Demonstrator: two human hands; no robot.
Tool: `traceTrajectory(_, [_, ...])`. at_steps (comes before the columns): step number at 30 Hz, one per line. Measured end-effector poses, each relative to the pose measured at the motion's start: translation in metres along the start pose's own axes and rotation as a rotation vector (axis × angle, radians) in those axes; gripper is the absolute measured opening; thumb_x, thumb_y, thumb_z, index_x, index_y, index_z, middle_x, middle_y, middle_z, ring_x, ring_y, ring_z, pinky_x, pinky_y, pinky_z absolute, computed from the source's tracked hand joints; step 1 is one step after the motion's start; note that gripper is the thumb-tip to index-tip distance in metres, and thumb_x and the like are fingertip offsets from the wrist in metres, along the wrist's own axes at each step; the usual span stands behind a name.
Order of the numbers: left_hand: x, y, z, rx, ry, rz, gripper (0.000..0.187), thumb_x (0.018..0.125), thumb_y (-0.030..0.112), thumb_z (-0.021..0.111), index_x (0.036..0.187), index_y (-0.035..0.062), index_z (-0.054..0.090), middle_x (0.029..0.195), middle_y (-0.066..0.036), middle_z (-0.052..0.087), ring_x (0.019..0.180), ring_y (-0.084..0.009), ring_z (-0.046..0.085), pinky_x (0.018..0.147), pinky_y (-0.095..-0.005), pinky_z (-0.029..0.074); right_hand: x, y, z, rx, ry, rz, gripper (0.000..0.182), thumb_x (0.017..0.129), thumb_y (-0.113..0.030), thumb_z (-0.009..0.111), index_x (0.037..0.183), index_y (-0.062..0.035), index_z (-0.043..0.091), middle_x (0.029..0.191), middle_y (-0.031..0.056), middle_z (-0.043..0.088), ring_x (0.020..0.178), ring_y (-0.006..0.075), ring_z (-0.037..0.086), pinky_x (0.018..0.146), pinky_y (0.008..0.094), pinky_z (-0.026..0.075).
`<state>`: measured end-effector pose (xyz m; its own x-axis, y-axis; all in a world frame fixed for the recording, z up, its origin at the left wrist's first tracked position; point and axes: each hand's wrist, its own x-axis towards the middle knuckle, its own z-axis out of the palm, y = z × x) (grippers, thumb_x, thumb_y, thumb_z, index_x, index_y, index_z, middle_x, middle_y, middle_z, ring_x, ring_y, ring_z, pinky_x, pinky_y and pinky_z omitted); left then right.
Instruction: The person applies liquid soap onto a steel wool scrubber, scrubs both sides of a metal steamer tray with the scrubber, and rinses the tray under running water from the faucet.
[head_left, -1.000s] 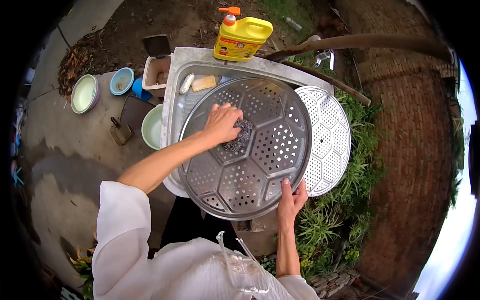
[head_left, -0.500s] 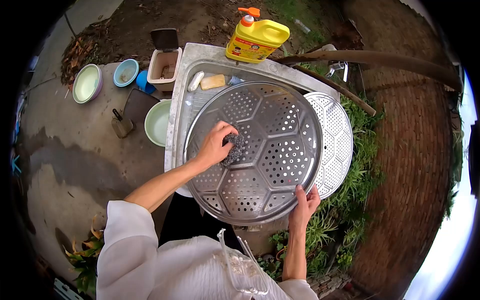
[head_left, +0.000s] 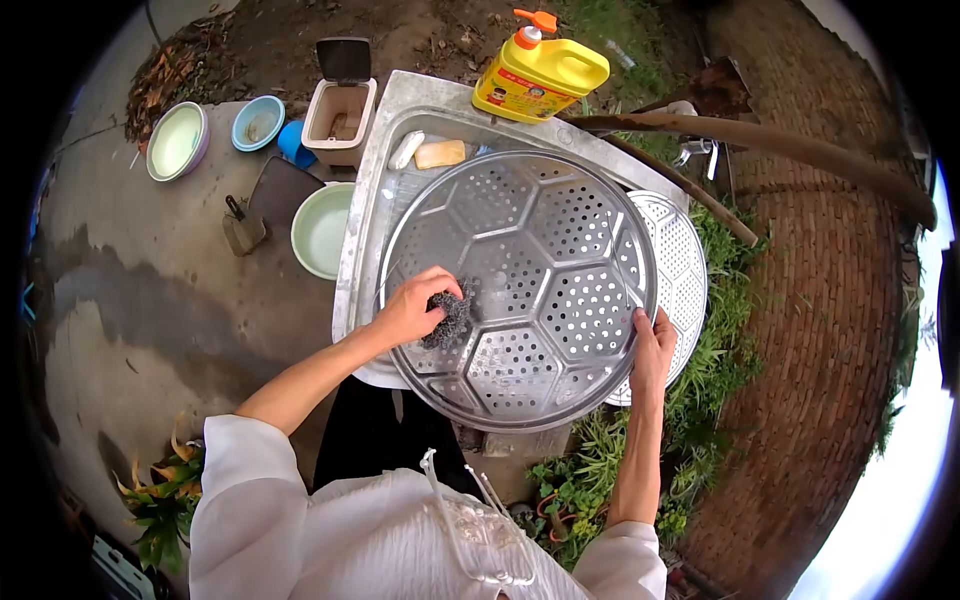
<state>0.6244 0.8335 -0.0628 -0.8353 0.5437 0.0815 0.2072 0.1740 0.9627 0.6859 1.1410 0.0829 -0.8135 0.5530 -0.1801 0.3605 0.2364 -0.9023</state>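
Note:
My left hand [head_left: 410, 306] is closed round a grey steel wool scourer [head_left: 449, 322], pressed on the left part of a large round perforated metal steamer tray [head_left: 490, 255]. Embossed ribs split the tray's face into hexagons full of holes. At its right edge my right hand [head_left: 654, 345] grips the rim, thumb on top and fingers mostly hidden beneath. The tray lies over a stone sink [head_left: 362, 225] and covers much of its basin. Partly behind it, to the right, is a second perforated steamer tray [head_left: 676, 255].
A yellow pump bottle [head_left: 540, 80] stands on the sink's far edge, with a yellow sponge [head_left: 440, 154] below it. A wooden pole [head_left: 780, 128] crosses near the tap [head_left: 697, 150]. Left on the ground are a pale green basin [head_left: 322, 230] and a lidded bin [head_left: 340, 115].
The scourer in my left hand has moved toward the tray's lower left. The tray has turned counterclockwise, and my right hand has gone up and right with its rim.

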Motion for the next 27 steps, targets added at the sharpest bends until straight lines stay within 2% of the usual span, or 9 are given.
traceTrajectory(3, [0.030,0.011,-0.004,-0.054,0.122,-0.018,0.028,0.073,-0.008,0.059,0.099,0.0032,0.062,0.100,-0.011,0.062,0.101,-0.0295,0.062,0.088,-0.0344,0.047,0.004,0.004,0.002,-0.015,0.081,0.061,0.017,0.095,-0.015,0.061,0.095,0.0014,0.066,0.068,-0.0026,0.060,0.056,0.0017,0.043,0.050,0.0209,0.032])
traceTrajectory(7, [0.110,0.052,-0.007,-0.061,0.267,0.194,0.027,0.075,-0.005,0.058,0.100,0.0034,0.061,0.097,-0.013,0.062,0.096,-0.0311,0.063,0.084,-0.0357,0.048,-0.001,0.012,0.001,-0.115,0.085,0.025,0.016,0.092,-0.015,0.067,0.096,0.0007,0.068,0.067,-0.0030,0.060,0.057,0.0030,0.045,0.052,0.0219,0.033])
traceTrajectory(10, [0.164,0.104,0.006,-0.044,0.209,0.371,0.024,0.074,-0.001,0.057,0.098,0.0031,0.061,0.098,-0.015,0.063,0.095,-0.0362,0.062,0.083,-0.0424,0.049,-0.009,0.005,0.006,-0.090,0.127,0.031,0.015,0.092,-0.016,0.068,0.093,-0.0008,0.068,0.067,-0.0035,0.059,0.055,0.0018,0.043,0.049,0.0209,0.030])
traceTrajectory(11, [0.180,0.114,0.016,0.019,0.182,0.439,0.027,0.074,-0.002,0.059,0.101,0.0024,0.060,0.100,-0.015,0.064,0.095,-0.0348,0.063,0.083,-0.0411,0.050,-0.011,0.003,0.007,-0.091,0.130,0.029,0.015,0.092,-0.016,0.068,0.093,-0.0008,0.068,0.067,-0.0035,0.059,0.055,0.0018,0.043,0.049,0.0209,0.030])
traceTrajectory(14, [0.210,0.116,0.057,0.268,0.157,0.438,0.022,0.072,-0.003,0.059,0.093,0.0011,0.064,0.087,-0.015,0.066,0.091,-0.0355,0.063,0.083,-0.0443,0.051,-0.016,-0.005,0.008,-0.115,0.130,-0.072,0.016,0.092,-0.017,0.067,0.091,-0.0012,0.068,0.063,-0.0052,0.055,0.051,0.0009,0.038,0.046,0.0211,0.025])
traceTrajectory(18, [0.159,0.123,0.076,0.336,-0.178,0.622,0.015,0.066,-0.007,0.061,0.080,-0.0025,0.061,0.078,-0.017,0.064,0.081,-0.0364,0.063,0.078,-0.0434,0.052,-0.021,0.015,0.007,-0.143,0.158,-0.120,0.021,0.095,-0.018,0.063,0.085,0.0001,0.068,0.055,-0.0073,0.047,0.048,0.0010,0.031,0.043,0.0234,0.021])
traceTrajectory(20, [0.165,0.113,0.077,0.325,-0.173,0.549,0.014,0.066,-0.007,0.062,0.080,-0.0028,0.060,0.078,-0.018,0.064,0.081,-0.0377,0.063,0.077,-0.0447,0.052,-0.026,0.041,0.009,-0.144,0.167,-0.168,0.022,0.096,-0.019,0.063,0.086,0.0006,0.067,0.055,-0.0077,0.044,0.049,0.0016,0.030,0.043,0.0239,0.021])
traceTrajectory(23, [0.191,0.103,0.078,0.344,-0.008,0.501,0.018,0.066,-0.007,0.061,0.083,-0.0027,0.062,0.079,-0.020,0.065,0.083,-0.0392,0.064,0.077,-0.0457,0.052,-0.036,0.017,0.015,-0.168,0.155,-0.091,0.023,0.096,-0.019,0.063,0.085,0.0011,0.066,0.055,-0.0082,0.042,0.050,0.0022,0.030,0.044,0.0246,0.022])
traceTrajectory(27, [0.144,0.104,0.074,0.205,-0.305,0.378,0.026,0.071,-0.004,0.059,0.096,-0.0004,0.064,0.085,-0.020,0.068,0.084,-0.0382,0.066,0.077,-0.0433,0.053,-0.035,0.036,0.012,-0.131,0.174,-0.112,0.022,0.097,-0.017,0.061,0.085,0.0014,0.066,0.056,-0.0086,0.042,0.049,0.0019,0.029,0.044,0.0242,0.021])
